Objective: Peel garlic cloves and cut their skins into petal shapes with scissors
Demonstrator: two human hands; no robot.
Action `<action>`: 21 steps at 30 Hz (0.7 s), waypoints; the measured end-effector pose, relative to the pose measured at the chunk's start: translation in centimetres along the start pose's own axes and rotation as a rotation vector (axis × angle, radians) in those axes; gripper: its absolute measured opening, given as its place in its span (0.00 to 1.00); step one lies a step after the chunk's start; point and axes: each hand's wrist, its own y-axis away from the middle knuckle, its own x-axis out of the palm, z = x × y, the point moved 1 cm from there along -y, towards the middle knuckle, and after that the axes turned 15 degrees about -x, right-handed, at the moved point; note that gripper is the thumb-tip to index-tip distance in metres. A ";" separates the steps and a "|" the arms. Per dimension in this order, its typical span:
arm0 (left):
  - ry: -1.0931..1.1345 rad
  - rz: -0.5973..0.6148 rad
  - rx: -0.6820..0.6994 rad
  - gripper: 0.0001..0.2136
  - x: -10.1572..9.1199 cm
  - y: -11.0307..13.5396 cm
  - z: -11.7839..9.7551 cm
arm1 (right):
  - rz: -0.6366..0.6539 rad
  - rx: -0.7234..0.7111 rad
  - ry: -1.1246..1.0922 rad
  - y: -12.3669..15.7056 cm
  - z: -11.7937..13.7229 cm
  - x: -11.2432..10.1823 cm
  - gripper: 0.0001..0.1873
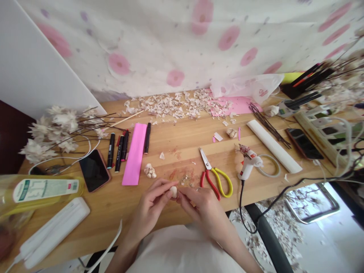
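Note:
Close to the table's front edge, my left hand [155, 204] pinches a small rounded whitish piece [173, 191], which looks like a shell or bud. My right hand [203, 208] is closed at its right side, fingertips pressed against it. Just beyond the hands lie small scraps [186, 179] and reddish smears. A whitish shell-like cluster [150, 171] rests to the left, and a similar cluster [231, 133] sits farther back right. Scissors with red and yellow handles [216, 176] lie partly open beside my right hand.
At the right is a white glue gun [247, 167], its black cord hanging over the edge. Pale flakes [173, 106] cover the back. On the left are pink paper [133, 155], markers [119, 151], a phone [94, 170], a yellow liquid bottle [42, 189] and a power strip [57, 231].

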 end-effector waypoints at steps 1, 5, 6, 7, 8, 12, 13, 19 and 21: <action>0.016 -0.009 -0.007 0.13 0.0 0.0 0.0 | -0.005 0.002 -0.004 0.0 0.0 0.0 0.11; 0.168 -0.011 -0.122 0.13 0.2 -0.2 0.3 | -0.025 0.005 -0.076 0.1 0.0 -0.1 0.10; 0.232 -0.008 -0.159 0.14 0.3 -0.2 0.5 | -0.034 0.009 -0.106 0.2 0.0 -0.2 0.10; 0.300 -0.009 -0.192 0.15 0.3 -0.3 0.8 | -0.045 0.015 -0.135 0.3 0.0 -0.2 0.11; 0.366 -0.016 -0.213 0.16 0.4 -0.4 1.0 | -0.064 0.019 -0.157 0.4 0.0 -0.3 0.12; 0.505 -0.030 -0.218 0.14 0.5 -0.6 1.2 | -0.167 -0.021 -0.136 0.5 -0.1 -0.5 0.10; 0.513 -0.026 -0.211 0.13 0.6 -0.6 1.1 | -0.180 -0.035 -0.128 0.4 0.0 -0.5 0.09; 0.547 -0.098 -0.138 0.12 1.1 -0.6 0.7 | -0.219 -0.096 -0.054 -0.5 0.1 0.1 0.09; 0.575 -0.102 -0.141 0.13 1.3 -0.5 0.6 | -0.265 -0.130 -0.020 -0.7 -0.1 0.4 0.07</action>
